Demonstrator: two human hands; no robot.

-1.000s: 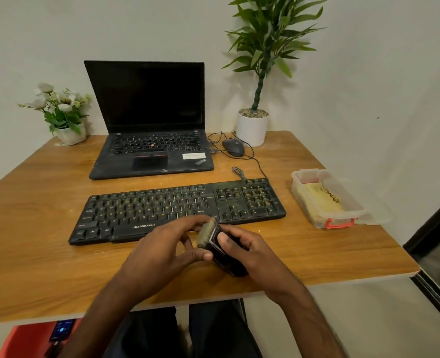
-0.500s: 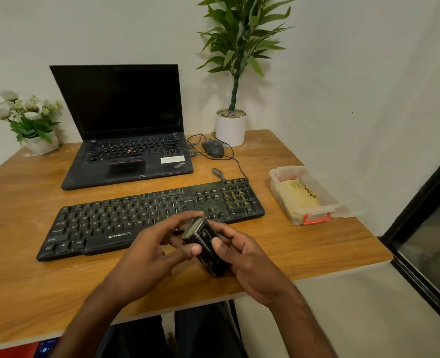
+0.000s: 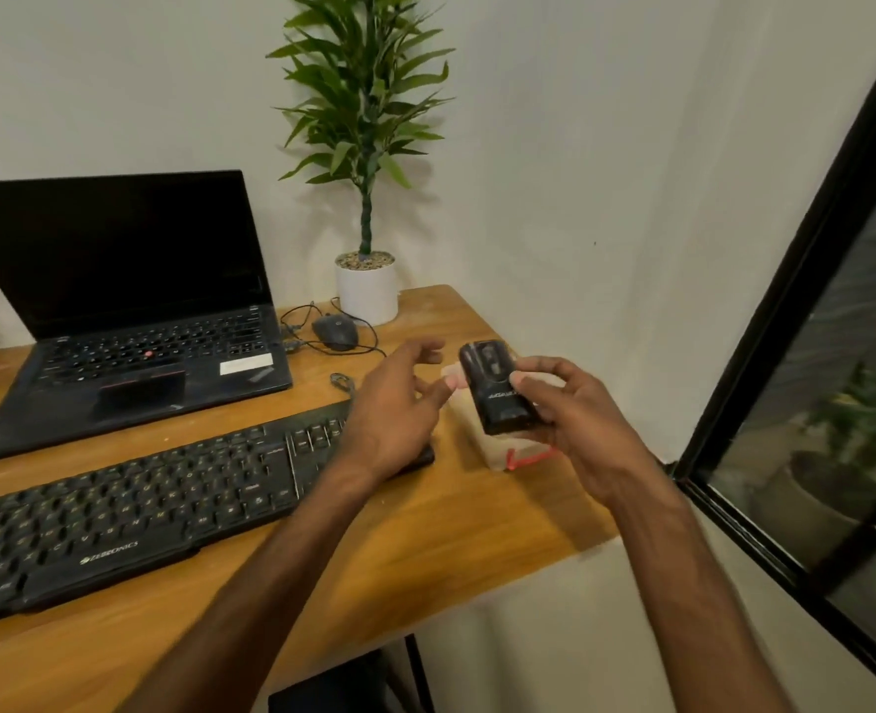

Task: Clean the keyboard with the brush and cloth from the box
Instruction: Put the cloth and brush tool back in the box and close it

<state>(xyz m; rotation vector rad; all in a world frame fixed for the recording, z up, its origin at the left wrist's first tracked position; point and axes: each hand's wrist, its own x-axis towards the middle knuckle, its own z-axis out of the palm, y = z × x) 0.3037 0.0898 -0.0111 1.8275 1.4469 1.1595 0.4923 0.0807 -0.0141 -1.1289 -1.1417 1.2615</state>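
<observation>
Spanning the view, the wooden surface (image 3: 425, 548) carries an open laptop (image 3: 116, 280) toward its back edge and the black keyboard (image 3: 142, 506) nearer its front edge. By the right edge sits the clear box (image 3: 492, 445) — mostly hidden behind the hands. The left hand (image 3: 389, 409) hovers over the keyboard's right end, grip loosely spread, holding nothing. The right hand (image 3: 574, 424) pinches the black brush (image 3: 495, 393) above the box — thumb on its front.

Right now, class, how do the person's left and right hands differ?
The left hand holds nothing, fingers loosely spread; the right hand grips the black brush. The left hand is over the keyboard; the right hand is over the clear box. Both reach out over the wooden desk.
</observation>
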